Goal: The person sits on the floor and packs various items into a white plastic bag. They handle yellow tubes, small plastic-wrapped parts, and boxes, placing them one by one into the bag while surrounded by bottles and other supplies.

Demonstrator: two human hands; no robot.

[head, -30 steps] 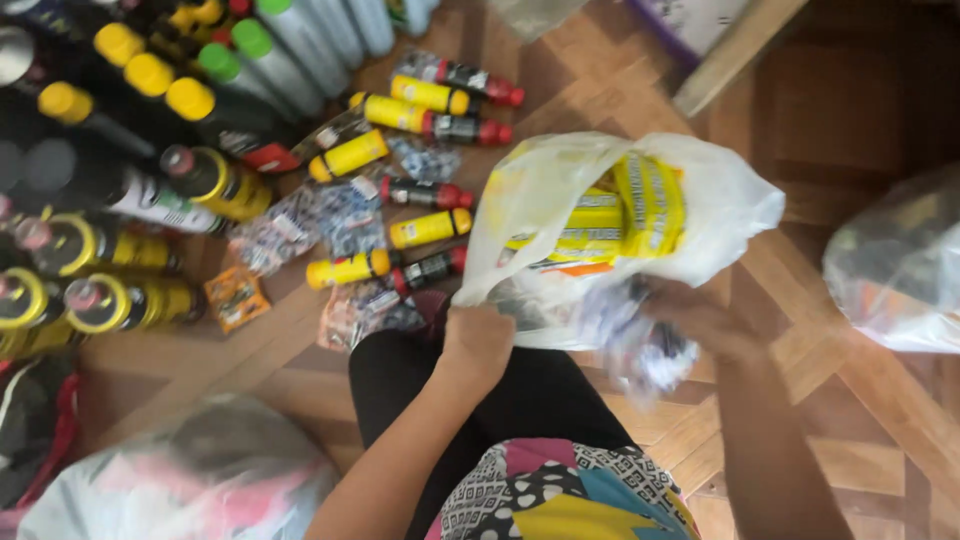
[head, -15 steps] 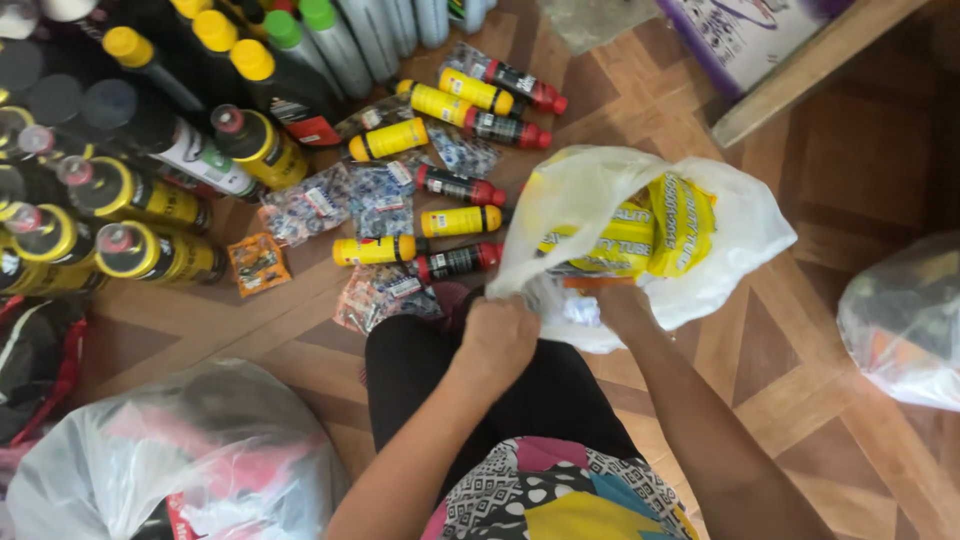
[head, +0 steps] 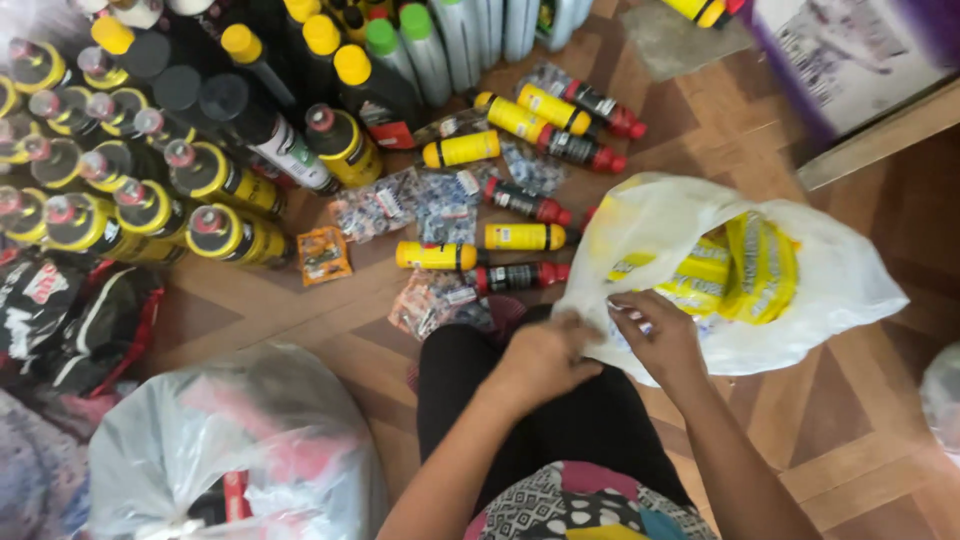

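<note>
While I look down over my knees, the wooden floor [head: 760, 420] fills the view, laid in slanted boards. Well off to the left of my fingers sits a big clear bag [head: 240, 440] stuffed with pink and red things. Straight ahead of my fingers lies the white plastic bag [head: 840, 290], its mouth turned toward me, with yellow packets [head: 750, 270] showing through the film on its far side. My left hand [head: 540, 360] is closed down, its fingers pinched narrow on the bag's near edge; my right hand [head: 655, 335] sits just beside it, fingers curled and gripping the same edge, the two hands almost touching. Far to the upper left of my fingers stands a crowd of upright yellow-capped black bottles [head: 250, 110] and yellow cans. Nearer, just left of and beyond my left fingers, yellow tubes [head: 437, 256] and dark red-capped tubes [head: 515, 276] lie flat on the floor. Small clear sachets [head: 430, 300] lie scattered among them, and one orange sachet [head: 322, 254] lies farther left.
</note>
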